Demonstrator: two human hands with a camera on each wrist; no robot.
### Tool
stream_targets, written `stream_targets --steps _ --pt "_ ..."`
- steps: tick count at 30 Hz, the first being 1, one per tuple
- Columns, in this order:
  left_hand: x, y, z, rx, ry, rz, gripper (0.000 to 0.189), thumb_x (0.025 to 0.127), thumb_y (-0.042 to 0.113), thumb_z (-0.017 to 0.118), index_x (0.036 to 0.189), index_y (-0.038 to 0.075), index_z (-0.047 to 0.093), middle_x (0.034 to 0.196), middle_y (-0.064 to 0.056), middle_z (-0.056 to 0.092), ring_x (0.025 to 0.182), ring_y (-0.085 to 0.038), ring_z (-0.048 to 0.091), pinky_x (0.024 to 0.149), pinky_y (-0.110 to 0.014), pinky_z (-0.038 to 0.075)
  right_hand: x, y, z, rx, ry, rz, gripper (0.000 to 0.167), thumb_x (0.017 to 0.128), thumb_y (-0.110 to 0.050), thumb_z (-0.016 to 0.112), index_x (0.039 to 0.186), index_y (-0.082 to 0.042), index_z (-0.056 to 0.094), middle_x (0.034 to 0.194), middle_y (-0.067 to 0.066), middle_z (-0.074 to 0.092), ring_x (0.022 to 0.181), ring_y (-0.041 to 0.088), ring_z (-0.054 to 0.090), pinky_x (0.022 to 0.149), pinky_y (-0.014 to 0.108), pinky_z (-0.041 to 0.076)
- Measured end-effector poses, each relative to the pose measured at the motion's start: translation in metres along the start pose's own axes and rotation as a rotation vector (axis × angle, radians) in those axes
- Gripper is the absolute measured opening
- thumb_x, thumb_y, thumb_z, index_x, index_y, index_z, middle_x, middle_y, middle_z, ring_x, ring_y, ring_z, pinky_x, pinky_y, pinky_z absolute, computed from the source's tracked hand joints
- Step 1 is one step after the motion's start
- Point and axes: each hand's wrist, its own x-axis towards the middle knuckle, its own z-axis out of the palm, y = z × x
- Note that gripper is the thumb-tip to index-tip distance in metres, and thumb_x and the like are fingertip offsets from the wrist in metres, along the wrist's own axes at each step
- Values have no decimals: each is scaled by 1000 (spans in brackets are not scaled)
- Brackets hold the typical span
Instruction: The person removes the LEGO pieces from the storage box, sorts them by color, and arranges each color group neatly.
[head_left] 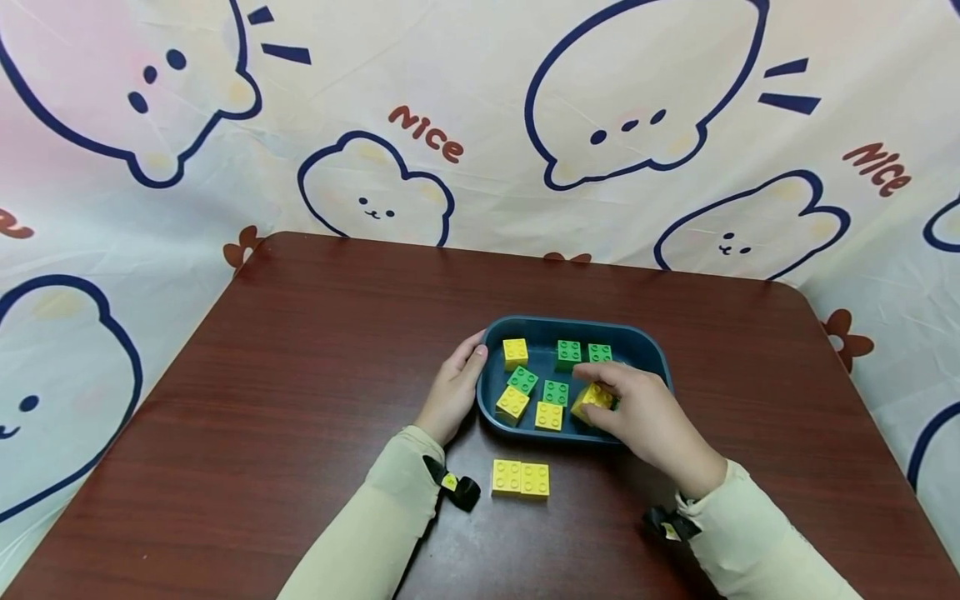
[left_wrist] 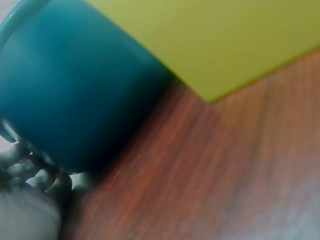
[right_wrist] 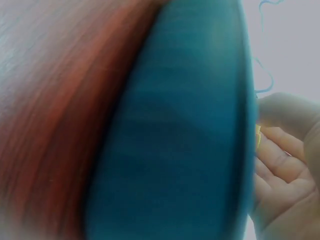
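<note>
A dark blue tray (head_left: 637, 352) stands on the table, with several yellow and green toy building bricks inside. My left hand (head_left: 453, 387) grips the tray's left end, thumb at the rim and fingers along the outer wall. Over the tray's right part, my right hand (head_left: 652, 417) pinches a yellow brick (head_left: 591, 398) between thumb and fingers; a bit of green shows beside it. In the right wrist view the tray wall (right_wrist: 170, 130) hides most of that brick. Two yellow bricks (head_left: 521, 479) sit side by side on the table in front of the tray.
The brown wooden table (head_left: 300, 400) extends around the tray. Behind it hangs a light cloth (head_left: 487, 67) printed with cartoon bears. Within the tray, a yellow brick (head_left: 515, 353) lies at the back left and a green brick (head_left: 568, 353) at the back middle.
</note>
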Motion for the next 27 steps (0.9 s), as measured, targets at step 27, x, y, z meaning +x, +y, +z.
stream_targets --steps 27 --pt "1 0 0 -7 7 1 44 109 37 42 151 22 46 151 4 47 141 -13 40 116 -41 33 -50 -30 -10 39 8 -201 48 80 -6 84 125 -18 71 120 -8 68 106 9 64 83 29 58"
